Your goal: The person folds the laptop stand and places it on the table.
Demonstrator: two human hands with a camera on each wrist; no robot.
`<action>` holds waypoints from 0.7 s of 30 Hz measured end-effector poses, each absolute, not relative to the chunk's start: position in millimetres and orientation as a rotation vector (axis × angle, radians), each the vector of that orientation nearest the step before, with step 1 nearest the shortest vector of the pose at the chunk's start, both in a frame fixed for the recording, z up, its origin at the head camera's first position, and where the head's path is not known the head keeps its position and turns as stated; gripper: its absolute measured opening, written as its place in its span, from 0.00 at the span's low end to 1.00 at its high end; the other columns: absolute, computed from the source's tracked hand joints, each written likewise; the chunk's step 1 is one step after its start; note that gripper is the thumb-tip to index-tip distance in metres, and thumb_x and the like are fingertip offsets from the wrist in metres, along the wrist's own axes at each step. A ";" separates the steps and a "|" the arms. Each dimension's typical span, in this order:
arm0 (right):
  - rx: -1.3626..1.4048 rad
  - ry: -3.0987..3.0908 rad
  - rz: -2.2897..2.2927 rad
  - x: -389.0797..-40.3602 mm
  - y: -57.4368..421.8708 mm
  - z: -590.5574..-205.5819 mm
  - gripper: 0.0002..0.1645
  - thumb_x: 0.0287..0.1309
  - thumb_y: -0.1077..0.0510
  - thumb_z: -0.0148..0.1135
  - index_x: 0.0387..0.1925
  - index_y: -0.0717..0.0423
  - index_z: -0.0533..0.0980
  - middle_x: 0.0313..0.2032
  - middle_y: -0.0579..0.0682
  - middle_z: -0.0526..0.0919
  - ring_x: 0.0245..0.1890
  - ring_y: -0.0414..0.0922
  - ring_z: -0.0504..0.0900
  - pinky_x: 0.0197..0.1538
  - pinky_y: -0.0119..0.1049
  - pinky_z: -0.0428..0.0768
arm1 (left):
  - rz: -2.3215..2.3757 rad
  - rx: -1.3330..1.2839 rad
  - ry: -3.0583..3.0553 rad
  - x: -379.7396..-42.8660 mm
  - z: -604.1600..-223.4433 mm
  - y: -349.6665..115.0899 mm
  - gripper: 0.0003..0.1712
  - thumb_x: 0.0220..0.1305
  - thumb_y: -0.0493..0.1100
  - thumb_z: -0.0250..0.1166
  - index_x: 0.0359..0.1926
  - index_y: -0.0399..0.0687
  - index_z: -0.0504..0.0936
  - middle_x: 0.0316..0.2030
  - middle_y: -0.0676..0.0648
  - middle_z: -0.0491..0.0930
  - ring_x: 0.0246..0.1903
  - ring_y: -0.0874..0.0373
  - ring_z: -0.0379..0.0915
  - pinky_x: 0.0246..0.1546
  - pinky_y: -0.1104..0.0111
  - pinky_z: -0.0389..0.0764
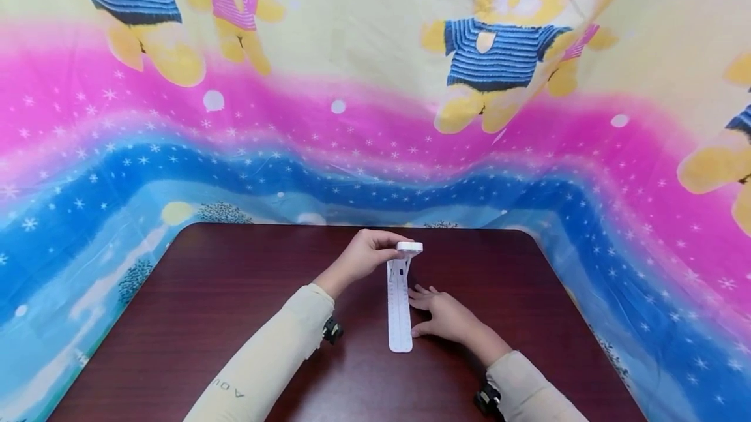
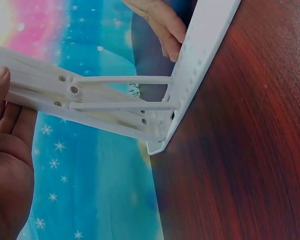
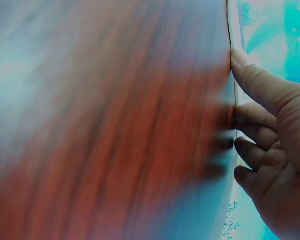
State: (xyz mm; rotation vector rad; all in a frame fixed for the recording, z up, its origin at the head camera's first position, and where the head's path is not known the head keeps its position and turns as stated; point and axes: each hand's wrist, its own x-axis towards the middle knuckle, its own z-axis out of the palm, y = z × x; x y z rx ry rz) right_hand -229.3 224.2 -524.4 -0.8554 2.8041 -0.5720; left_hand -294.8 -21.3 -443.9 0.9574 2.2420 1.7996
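Cream sleeve [image 1: 264, 347] shows lettering [image 1: 228, 388], an "A" legible, above a desk [image 1: 264, 252]. Left hand [image 1: 365, 256] pinches a white stand [image 1: 400, 324] at top; right hand [image 1: 448, 319], fingers extended, touches its base.

Stand [image 1: 400, 317] on table [image 1: 235, 291], cloth [image 1: 346, 30] behind

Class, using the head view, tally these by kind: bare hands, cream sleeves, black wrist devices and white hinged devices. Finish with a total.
Left hand and right hand: 2
Left sleeve and right sleeve: 2
Left wrist device and right wrist device: 2
White hinged device: 1
Total: 7
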 end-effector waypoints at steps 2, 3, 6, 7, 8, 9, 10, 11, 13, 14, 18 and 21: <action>-0.853 2.812 -0.579 -230.1 221.0 -523.8 0.44 0.50 0.43 0.79 0.66 0.57 0.77 0.69 0.53 0.74 0.75 0.54 0.65 0.76 0.57 0.61 | 1.815 0.970 2.236 -295.9 -445.1 -22.5 0.15 0.68 0.37 0.69 0.52 0.57 0.90 0.47 0.51 0.89 0.45 0.59 0.85 0.47 0.63 0.86; -0.852 2.817 -0.588 -230.4 219.4 -523.3 0.43 0.50 0.44 0.80 0.65 0.58 0.77 0.69 0.54 0.74 0.74 0.54 0.66 0.75 0.57 0.61 | 1.820 0.977 2.237 -296.4 -445.6 -23.0 0.15 0.68 0.37 0.69 0.52 0.57 0.90 0.46 0.51 0.89 0.45 0.59 0.85 0.47 0.64 0.86; -0.835 2.828 -0.610 -232.2 215.3 -522.3 0.42 0.50 0.45 0.80 0.64 0.59 0.78 0.69 0.54 0.75 0.74 0.54 0.66 0.75 0.57 0.61 | 1.826 0.989 2.250 -297.9 -446.8 -24.2 0.15 0.67 0.37 0.69 0.52 0.57 0.90 0.46 0.52 0.89 0.45 0.59 0.85 0.47 0.64 0.86; -0.834 2.832 -0.615 -232.6 213.9 -522.5 0.42 0.50 0.45 0.80 0.64 0.59 0.78 0.68 0.55 0.75 0.74 0.55 0.66 0.75 0.57 0.62 | 1.830 0.985 2.252 -298.1 -447.1 -24.6 0.15 0.67 0.37 0.70 0.51 0.56 0.90 0.46 0.52 0.89 0.46 0.60 0.85 0.47 0.64 0.86; -0.828 2.835 -0.617 -233.0 212.6 -522.5 0.42 0.51 0.45 0.80 0.64 0.59 0.78 0.68 0.55 0.75 0.74 0.55 0.67 0.75 0.57 0.62 | 1.833 0.981 2.251 -298.1 -447.3 -25.0 0.15 0.67 0.37 0.70 0.51 0.56 0.90 0.46 0.52 0.89 0.46 0.59 0.85 0.47 0.64 0.86; -0.820 2.835 -0.627 -233.2 211.6 -522.2 0.41 0.50 0.45 0.80 0.63 0.59 0.78 0.68 0.55 0.75 0.74 0.55 0.67 0.75 0.57 0.62 | 1.838 0.977 2.250 -298.2 -447.4 -25.4 0.15 0.67 0.36 0.70 0.51 0.55 0.90 0.46 0.51 0.89 0.46 0.59 0.85 0.47 0.64 0.86; -0.813 2.835 -0.632 -233.5 210.8 -522.1 0.41 0.50 0.45 0.80 0.63 0.59 0.78 0.68 0.55 0.75 0.74 0.55 0.66 0.75 0.58 0.61 | 1.839 0.974 2.252 -298.1 -447.2 -25.6 0.15 0.66 0.36 0.70 0.51 0.55 0.90 0.46 0.51 0.89 0.46 0.59 0.85 0.48 0.64 0.86; -0.807 2.836 -0.642 -233.8 210.3 -521.8 0.41 0.50 0.45 0.80 0.63 0.60 0.79 0.68 0.55 0.75 0.74 0.56 0.66 0.75 0.58 0.61 | 1.840 0.973 2.252 -297.9 -446.8 -25.8 0.15 0.66 0.36 0.70 0.52 0.55 0.89 0.46 0.51 0.89 0.46 0.59 0.85 0.48 0.64 0.86; -0.793 2.835 -0.649 -234.3 210.3 -521.6 0.41 0.51 0.45 0.80 0.63 0.59 0.79 0.68 0.54 0.75 0.74 0.55 0.65 0.76 0.59 0.60 | 1.836 0.963 2.254 -297.1 -445.6 -26.1 0.15 0.67 0.36 0.70 0.52 0.55 0.89 0.46 0.51 0.89 0.46 0.59 0.85 0.48 0.64 0.86; -0.788 2.832 -0.655 -234.8 210.9 -521.4 0.41 0.51 0.45 0.79 0.63 0.59 0.79 0.68 0.54 0.75 0.75 0.56 0.65 0.76 0.60 0.59 | 1.832 0.957 2.257 -296.5 -444.9 -26.2 0.15 0.67 0.37 0.69 0.52 0.55 0.89 0.46 0.51 0.89 0.46 0.59 0.85 0.48 0.63 0.86; -0.774 2.809 -0.703 -238.2 214.9 -521.4 0.38 0.54 0.46 0.78 0.64 0.56 0.79 0.68 0.52 0.76 0.75 0.57 0.63 0.76 0.63 0.56 | 1.816 0.916 2.254 -294.5 -442.8 -26.6 0.15 0.69 0.38 0.68 0.52 0.58 0.89 0.47 0.52 0.88 0.47 0.59 0.84 0.49 0.63 0.85; -0.765 2.799 -0.754 -242.7 218.3 -520.6 0.34 0.56 0.47 0.77 0.62 0.55 0.81 0.67 0.53 0.77 0.75 0.58 0.64 0.75 0.64 0.58 | 1.816 0.886 2.260 -293.8 -442.7 -27.1 0.15 0.68 0.38 0.69 0.53 0.59 0.88 0.48 0.53 0.88 0.49 0.58 0.84 0.51 0.62 0.85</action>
